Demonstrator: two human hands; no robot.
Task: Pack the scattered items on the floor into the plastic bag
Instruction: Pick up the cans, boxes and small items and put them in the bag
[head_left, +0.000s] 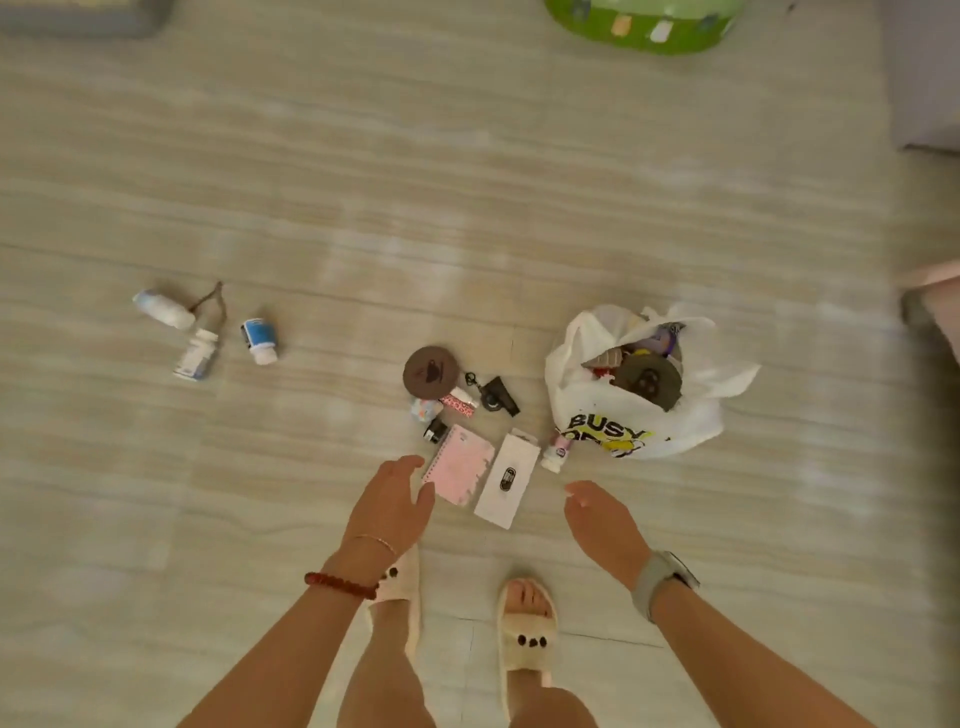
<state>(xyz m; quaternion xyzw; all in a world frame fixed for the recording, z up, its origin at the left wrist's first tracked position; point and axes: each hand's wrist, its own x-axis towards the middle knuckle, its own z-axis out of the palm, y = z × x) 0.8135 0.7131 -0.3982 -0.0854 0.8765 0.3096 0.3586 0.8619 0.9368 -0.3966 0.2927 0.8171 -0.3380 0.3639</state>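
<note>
1. One tiled floor (467, 182) fills the view; clock directions below are read from the frame's middle.
2. One green container (644, 26) sits at 1 o'clock, cut by the top edge.
3. One white plastic bag (597, 405) stands open at 4 o'clock, with dark items inside that are too blurred to count.
4. Two bare hands hover over the floor, holding nothing: the left hand (392, 501) at 6 o'clock with fingers relaxed and spread, the right hand (602, 519) at 5 o'clock with fingers loosely extended.
5. Two cream slippers (527, 639) stand at 6 o'clock, under the arms.
6. One white box (506, 480) lies flat at 6 o'clock, just beside one pink notebook (457, 462).
7. One round brown case (431, 371) lies just above the notebook, near one black keyring item (498, 395).
8. Three white bottles lie on their sides at 9 o'clock: one (163, 309), a second (196, 353), and a blue-labelled bottle (258, 340).
9. One small pink-labelled bottle (556, 452) touches the bag's lower left side.
10. A few small items (441, 410) cluster below the brown case; their number is unclear.
</note>
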